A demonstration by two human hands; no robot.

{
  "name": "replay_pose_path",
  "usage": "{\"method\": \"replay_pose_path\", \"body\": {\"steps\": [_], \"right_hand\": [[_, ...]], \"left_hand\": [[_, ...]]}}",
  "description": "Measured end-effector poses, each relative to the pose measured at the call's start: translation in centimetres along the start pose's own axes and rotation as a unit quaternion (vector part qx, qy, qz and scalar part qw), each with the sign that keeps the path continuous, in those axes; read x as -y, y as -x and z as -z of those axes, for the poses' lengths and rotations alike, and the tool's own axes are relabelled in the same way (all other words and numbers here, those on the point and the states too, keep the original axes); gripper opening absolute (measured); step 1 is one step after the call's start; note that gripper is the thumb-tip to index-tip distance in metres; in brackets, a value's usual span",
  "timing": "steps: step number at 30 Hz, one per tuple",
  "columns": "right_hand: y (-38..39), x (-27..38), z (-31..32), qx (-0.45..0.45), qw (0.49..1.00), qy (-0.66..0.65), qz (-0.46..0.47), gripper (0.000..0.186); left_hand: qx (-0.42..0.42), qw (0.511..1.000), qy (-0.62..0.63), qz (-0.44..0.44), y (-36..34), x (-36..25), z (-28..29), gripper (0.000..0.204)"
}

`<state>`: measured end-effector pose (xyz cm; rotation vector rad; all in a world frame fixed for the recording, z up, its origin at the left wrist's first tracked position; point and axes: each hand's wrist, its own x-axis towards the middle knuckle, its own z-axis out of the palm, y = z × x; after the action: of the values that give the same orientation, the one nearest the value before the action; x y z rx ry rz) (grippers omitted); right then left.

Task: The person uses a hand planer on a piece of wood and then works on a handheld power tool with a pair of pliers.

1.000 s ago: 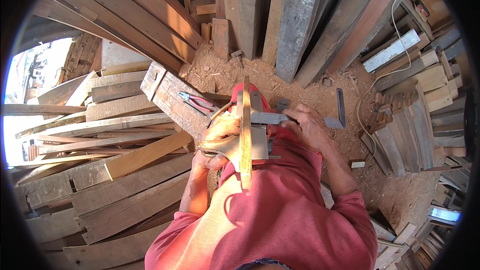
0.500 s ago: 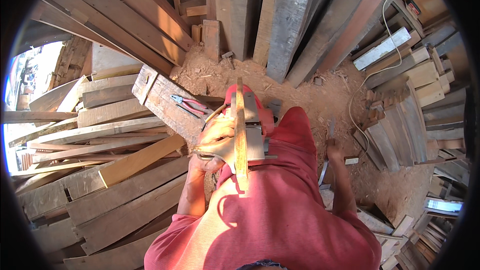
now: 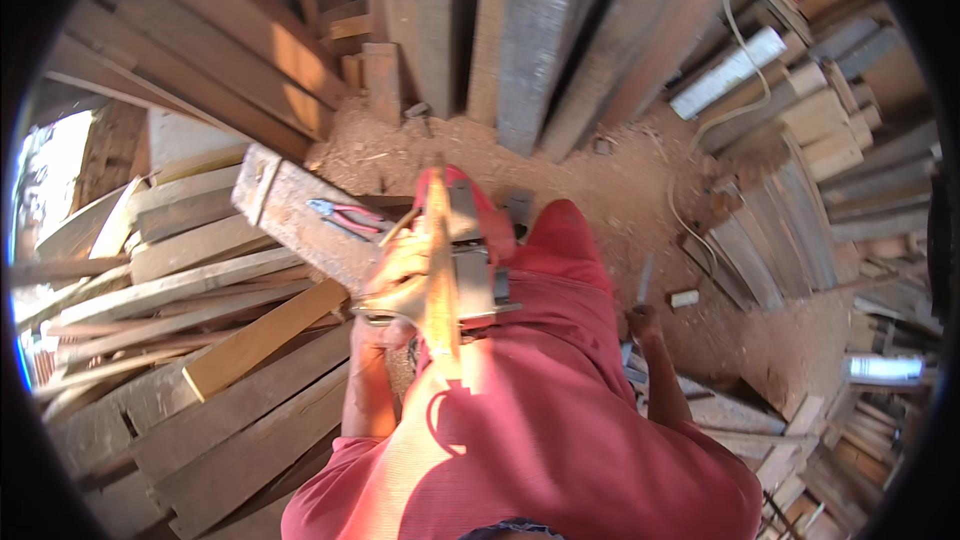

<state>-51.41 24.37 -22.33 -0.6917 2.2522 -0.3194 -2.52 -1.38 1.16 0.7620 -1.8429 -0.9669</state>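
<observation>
My left hand is wrapped round a curved, pale wooden piece above my lap. This piece widens into a narrow wooden strip seen edge-on. Against its right side is a red-bodied tool with flat metal plates, which looks like an upturned power planer; my legs are beneath it. Low on my right side, my right hand is closed around a narrow grey metal blade whose tip points away from me. Its exact kind is blurred.
Pliers with red handles lie on a worn board at my left. Stacked planks fill the left; tall timbers stand ahead. A pale cable crosses the sawdust floor near a small white block.
The surroundings have shifted left and slightly up in the view. My right hand has drawn back toward me with the blade. My left hand keeps its hold on the wooden piece.
</observation>
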Motion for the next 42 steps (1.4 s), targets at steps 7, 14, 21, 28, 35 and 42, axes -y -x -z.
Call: {"method": "replay_pose_path", "body": {"steps": [7, 14, 21, 28, 35, 42], "right_hand": [[3.3, -1.5, 2.7, -0.042, 0.988, 0.137, -0.062, 0.051], [3.7, -4.4, 3.1, -0.002, 0.981, 0.176, -0.085, 0.052], [1.3, -2.5, 5.1, 0.102, 0.975, 0.102, -0.169, 0.041], [2.4, 9.3, 9.8, 0.007, 0.999, -0.024, -0.041, 0.039], [2.1, -1.9, 10.6, -0.147, 0.972, -0.012, -0.183, 0.046], [11.8, -6.8, 5.6, -0.076, 0.889, -0.301, -0.337, 0.034]], "left_hand": [[-0.014, 0.999, -0.030, 0.016, 0.1, 0.7, 0.1, 0.049], [0.001, 0.999, -0.031, 0.019, 0.0, 0.3, -0.3, 0.049], [0.001, 0.999, -0.033, 0.018, 0.5, 0.0, 0.2, 0.048], [0.007, 1.000, -0.025, 0.010, 0.0, 0.4, 0.1, 0.047], [0.011, 1.000, -0.022, 0.012, -0.5, 1.4, 0.3, 0.047], [0.023, 1.000, -0.017, 0.012, -0.5, 2.4, 0.3, 0.046]]}}
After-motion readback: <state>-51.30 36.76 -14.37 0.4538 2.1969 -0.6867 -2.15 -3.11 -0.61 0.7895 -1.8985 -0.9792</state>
